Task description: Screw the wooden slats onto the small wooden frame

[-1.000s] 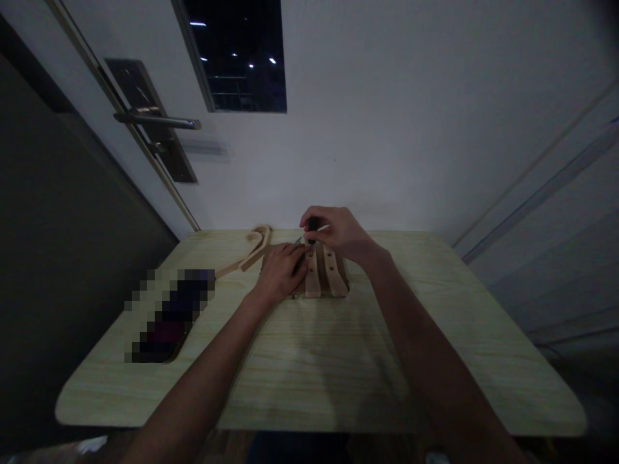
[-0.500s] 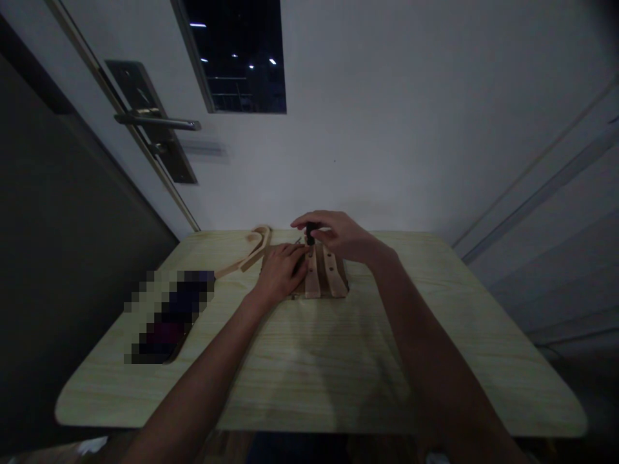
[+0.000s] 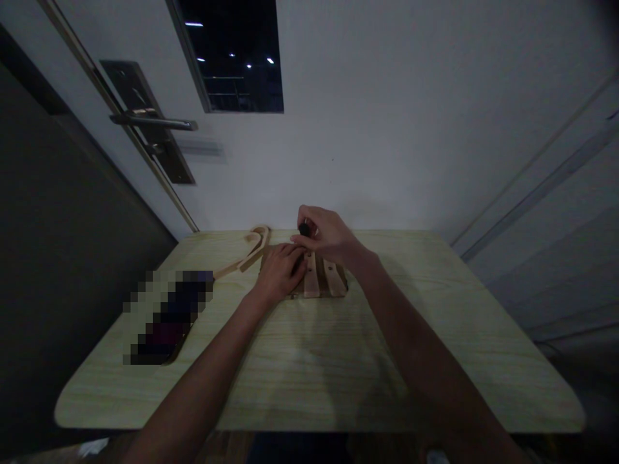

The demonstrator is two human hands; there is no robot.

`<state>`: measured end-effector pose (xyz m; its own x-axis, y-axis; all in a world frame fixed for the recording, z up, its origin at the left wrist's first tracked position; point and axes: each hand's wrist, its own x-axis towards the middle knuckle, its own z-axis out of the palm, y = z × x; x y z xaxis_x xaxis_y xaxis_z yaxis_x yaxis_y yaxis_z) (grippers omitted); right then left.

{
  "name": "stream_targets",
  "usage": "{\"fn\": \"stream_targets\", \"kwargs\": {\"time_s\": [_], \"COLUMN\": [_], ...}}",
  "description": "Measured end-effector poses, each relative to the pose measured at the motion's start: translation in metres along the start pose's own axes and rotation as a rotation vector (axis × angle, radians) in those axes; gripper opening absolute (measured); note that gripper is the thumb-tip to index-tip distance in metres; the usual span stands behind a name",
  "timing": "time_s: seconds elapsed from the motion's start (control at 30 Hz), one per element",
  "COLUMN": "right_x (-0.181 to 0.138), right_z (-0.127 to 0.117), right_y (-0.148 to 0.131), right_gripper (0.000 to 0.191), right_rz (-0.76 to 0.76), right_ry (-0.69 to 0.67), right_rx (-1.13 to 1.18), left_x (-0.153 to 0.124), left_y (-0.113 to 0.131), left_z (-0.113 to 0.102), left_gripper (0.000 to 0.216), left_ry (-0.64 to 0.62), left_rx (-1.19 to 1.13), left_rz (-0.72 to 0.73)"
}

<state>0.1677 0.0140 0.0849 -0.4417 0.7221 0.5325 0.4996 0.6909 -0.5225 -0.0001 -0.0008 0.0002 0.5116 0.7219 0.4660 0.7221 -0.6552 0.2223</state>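
A small wooden slatted piece (image 3: 325,278) lies near the far edge of a pale wooden table (image 3: 319,361). My left hand (image 3: 279,270) lies flat on its left part, fingers stretched out and pressing it down. My right hand (image 3: 325,235) is closed round the black handle of a screwdriver (image 3: 305,229), which stands upright on the piece between the two hands. The tool's tip is hidden by my fingers.
A curved wooden part (image 3: 251,251) lies left of the slatted piece. A blurred dark object (image 3: 167,316) sits on the table's left side. Behind the table are a white wall and a door with a metal lever handle (image 3: 152,121).
My right hand has turned on the screwdriver handle, fingers opening out half a second ago and now wrapped round it again. The left hand has stayed put.
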Motion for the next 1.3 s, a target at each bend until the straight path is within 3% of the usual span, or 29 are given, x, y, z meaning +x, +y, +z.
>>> {"fn": "stream_targets", "kwargs": {"time_s": [0.2, 0.57, 0.8, 1.0, 1.07, 1.3], "right_x": [-0.002, -0.007, -0.004, -0.003, -0.003, -0.004], "right_z": [0.004, -0.003, -0.006, -0.006, -0.007, -0.01], "right_y": [0.004, -0.013, -0.005, -0.001, 0.0, -0.004], "right_gripper": [0.006, 0.025, 0.033, 0.011, 0.015, 0.016], "right_rz": [-0.001, 0.126, 0.176, 0.142, 0.164, 0.211], "right_ry": [0.002, -0.198, -0.158, -0.07, -0.059, -0.109], "right_rx": [-0.038, -0.092, -0.112, -0.122, -0.17, -0.174], "left_x": [0.0, 0.0, 0.0, 0.0, 0.0, 0.0], "left_y": [-0.002, -0.003, -0.002, 0.0, 0.0, 0.0], "left_z": [0.0, 0.0, 0.001, -0.002, -0.002, -0.003], "left_gripper": [0.036, 0.031, 0.035, 0.035, 0.035, 0.035], "left_ry": [-0.002, -0.001, 0.02, 0.0, 0.0, -0.004], "left_rx": [-0.033, -0.022, -0.047, -0.043, -0.043, -0.048], "left_rz": [0.009, 0.021, 0.014, 0.002, -0.001, 0.001]}}
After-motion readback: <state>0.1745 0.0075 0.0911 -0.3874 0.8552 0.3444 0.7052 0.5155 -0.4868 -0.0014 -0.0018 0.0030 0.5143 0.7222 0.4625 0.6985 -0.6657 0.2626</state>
